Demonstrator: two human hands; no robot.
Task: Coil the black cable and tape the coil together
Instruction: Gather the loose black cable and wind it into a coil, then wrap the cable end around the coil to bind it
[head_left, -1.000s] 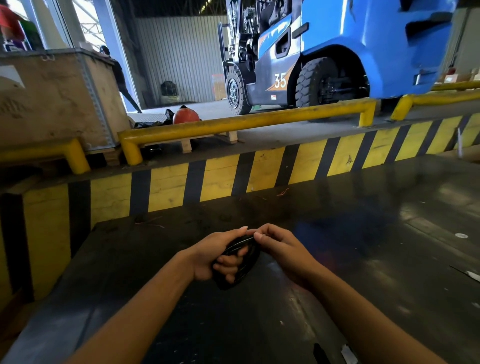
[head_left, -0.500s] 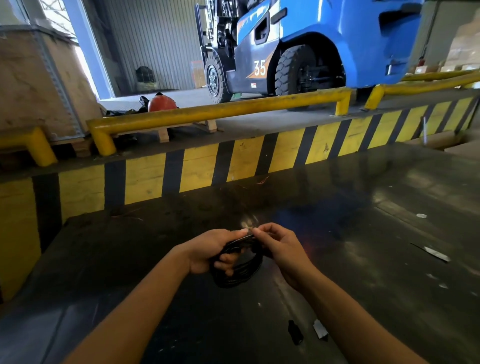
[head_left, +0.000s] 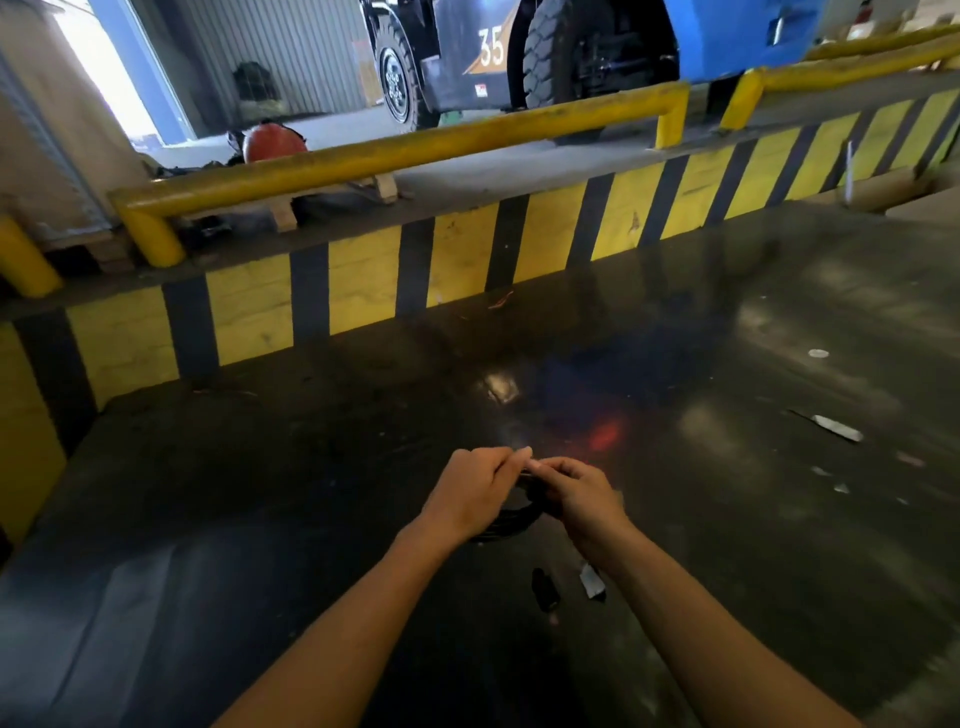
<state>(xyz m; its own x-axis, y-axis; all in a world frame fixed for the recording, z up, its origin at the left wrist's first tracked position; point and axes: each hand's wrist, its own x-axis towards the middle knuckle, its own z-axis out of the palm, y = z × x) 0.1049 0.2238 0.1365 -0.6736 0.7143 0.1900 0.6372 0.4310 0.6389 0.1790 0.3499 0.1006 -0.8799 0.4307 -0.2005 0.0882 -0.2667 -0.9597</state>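
Note:
The black cable (head_left: 511, 521) is wound into a small coil and held between both hands above the dark floor. My left hand (head_left: 470, 491) grips the coil's left side from above. My right hand (head_left: 584, 496) pinches its top right part, fingertips meeting those of the left hand. Most of the coil is hidden by the hands; only its lower arc shows. A small black piece (head_left: 544, 588) and a pale scrap (head_left: 592, 580) lie on the floor just below the hands. Whether tape is on the coil cannot be told.
A yellow-and-black striped curb (head_left: 467, 260) runs across ahead, with yellow guard rails (head_left: 395, 150) on top. Behind stands a blue forklift (head_left: 597, 47). A wooden crate (head_left: 41, 130) is at the far left. Small scraps (head_left: 836, 428) lie on the floor at right.
The view has tilted down and the hands sit lower and further right in it. My left hand has turned more over the coil, hiding more of it.

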